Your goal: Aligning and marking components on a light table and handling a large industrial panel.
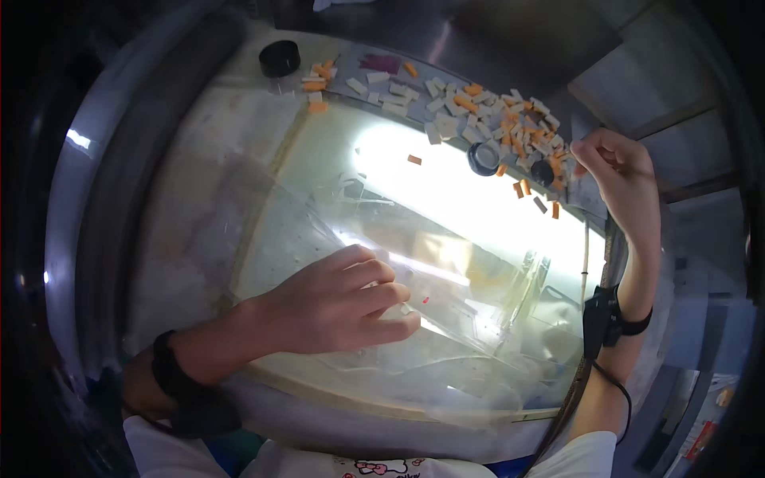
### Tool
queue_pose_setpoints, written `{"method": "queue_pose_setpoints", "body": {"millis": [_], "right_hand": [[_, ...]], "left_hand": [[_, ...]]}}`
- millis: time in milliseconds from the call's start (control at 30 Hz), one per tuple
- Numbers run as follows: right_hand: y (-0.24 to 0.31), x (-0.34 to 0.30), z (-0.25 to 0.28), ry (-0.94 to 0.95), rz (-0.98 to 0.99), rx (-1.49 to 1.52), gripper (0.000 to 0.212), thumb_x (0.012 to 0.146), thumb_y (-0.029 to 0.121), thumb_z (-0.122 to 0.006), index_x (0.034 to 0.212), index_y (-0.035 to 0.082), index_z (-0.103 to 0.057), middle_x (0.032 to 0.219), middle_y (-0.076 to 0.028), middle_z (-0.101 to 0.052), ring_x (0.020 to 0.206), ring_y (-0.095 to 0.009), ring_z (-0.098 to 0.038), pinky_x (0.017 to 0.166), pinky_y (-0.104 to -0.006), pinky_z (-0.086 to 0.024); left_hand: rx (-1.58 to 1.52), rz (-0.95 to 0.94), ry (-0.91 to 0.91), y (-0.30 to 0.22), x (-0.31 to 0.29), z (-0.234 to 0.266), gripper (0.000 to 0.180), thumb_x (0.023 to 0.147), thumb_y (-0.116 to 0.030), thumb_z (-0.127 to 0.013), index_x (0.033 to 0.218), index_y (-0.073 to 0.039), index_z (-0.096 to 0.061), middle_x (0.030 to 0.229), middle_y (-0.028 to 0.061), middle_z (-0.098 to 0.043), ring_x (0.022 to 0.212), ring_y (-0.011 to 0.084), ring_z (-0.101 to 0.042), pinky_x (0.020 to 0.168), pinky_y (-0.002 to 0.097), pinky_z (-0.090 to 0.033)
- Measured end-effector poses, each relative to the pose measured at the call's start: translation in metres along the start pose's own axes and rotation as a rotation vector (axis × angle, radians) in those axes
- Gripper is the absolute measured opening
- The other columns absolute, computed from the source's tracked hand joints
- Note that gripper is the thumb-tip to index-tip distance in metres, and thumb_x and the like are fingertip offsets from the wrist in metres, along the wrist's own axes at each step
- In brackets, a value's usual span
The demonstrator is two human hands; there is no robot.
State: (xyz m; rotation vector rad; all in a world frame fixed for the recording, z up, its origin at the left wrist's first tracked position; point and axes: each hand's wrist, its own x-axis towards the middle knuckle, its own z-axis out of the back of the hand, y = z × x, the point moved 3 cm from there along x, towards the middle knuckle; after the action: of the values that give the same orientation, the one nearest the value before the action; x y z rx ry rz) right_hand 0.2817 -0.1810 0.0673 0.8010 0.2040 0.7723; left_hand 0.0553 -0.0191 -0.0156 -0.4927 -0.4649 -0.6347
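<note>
Glare across your counter point(179, 215), a heap of small pieces point(510, 123) along its far side

Your counter fills most of the view, worn and pale at the left. Behind it stands a dark, smooth panel point(494, 36); grey panelling point(669, 103) runs up on your right. Set into the counter is a glossy lit pane point(446, 191), white with glare at the far side, streaked nearer you. The heap, white and orange, lies beyond that glare, thickest toward the right. Your left grip point(382, 299) is curled low over the pane, a pale bit at the fingertips; you cannot tell whether it is clamped. Your right grip point(594, 151), beside the heap's right end, has its fingers bunched; whether they pinch anything cannot be told. A black cap point(279, 58) sits far left, a dark-rimmed round lid point(484, 158) at the heap's near edge. One orange piece point(414, 160) lies alone on the glare.
</note>
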Motion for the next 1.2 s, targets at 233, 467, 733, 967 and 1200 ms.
{"method": "queue_pose_setpoints", "body": {"millis": [233, 467, 733, 967, 1200], "right_hand": [[-0.094, 0.011, 0.043, -0.129, -0.287, -1.128, 0.029, 0.071, 0.015, -0.057, 0.1, 0.012, -0.06, 0.097, -0.013, -0.059, 0.087, -0.029, -0.058, 0.076, -0.0367, -0.046], [-0.01, 0.036, -0.047, -0.022, 0.413, -0.423, 0.014, 0.07, 0.011, -0.057, 0.079, 0.009, -0.066, 0.075, -0.013, -0.058, 0.068, -0.027, -0.057, 0.066, -0.0367, -0.046], [-0.013, 0.069, -0.082, -0.085, 0.584, -0.733, 0.014, 0.065, 0.008, -0.064, 0.079, 0.011, -0.067, 0.07, -0.009, -0.053, 0.069, -0.024, -0.05, 0.064, -0.0351, -0.041], [-0.016, 0.081, -0.092, 0.018, 0.667, -0.726, 0.015, 0.064, 0.01, -0.064, 0.079, 0.011, -0.066, 0.069, -0.01, -0.055, 0.069, -0.025, -0.055, 0.064, -0.0356, -0.044], [-0.009, 0.086, -0.091, 0.135, 0.59, -0.783, 0.011, 0.064, 0.008, -0.063, 0.074, 0.01, -0.065, 0.068, -0.009, -0.056, 0.066, -0.026, -0.057, 0.061, -0.0357, -0.045]], "left_hand": [[0.024, -0.053, -0.031, 0.004, 0.007, 0.0, 0.021, 0.067, -0.011, -0.058, 0.089, -0.011, -0.057, 0.08, 0.002, -0.051, 0.077, 0.0147, -0.05, 0.07, 0.0282, -0.043], [0.004, -0.052, -0.056, 0.005, -0.001, 0.001, 0.021, 0.069, -0.011, -0.057, 0.089, -0.012, -0.058, 0.082, 0.0022, -0.052, 0.079, 0.0145, -0.051, 0.071, 0.029, -0.042], [0.065, -0.074, -0.045, 0.001, -0.002, -0.003, 0.022, 0.066, -0.011, -0.057, 0.088, -0.011, -0.059, 0.086, 0.0014, -0.054, 0.079, 0.0162, -0.051, 0.07, 0.0295, -0.041], [0.025, -0.068, -0.044, 0.003, -0.001, -0.002, 0.021, 0.065, -0.009, -0.057, 0.086, -0.01, -0.06, 0.088, 0.0021, -0.055, 0.079, 0.0166, -0.051, 0.07, 0.029, -0.042], [0.013, -0.048, -0.02, 0.004, 0.001, -0.004, 0.019, 0.068, -0.01, -0.057, 0.087, -0.011, -0.061, 0.083, 0.0009, -0.055, 0.081, 0.0149, -0.052, 0.07, 0.0285, -0.041]]}}
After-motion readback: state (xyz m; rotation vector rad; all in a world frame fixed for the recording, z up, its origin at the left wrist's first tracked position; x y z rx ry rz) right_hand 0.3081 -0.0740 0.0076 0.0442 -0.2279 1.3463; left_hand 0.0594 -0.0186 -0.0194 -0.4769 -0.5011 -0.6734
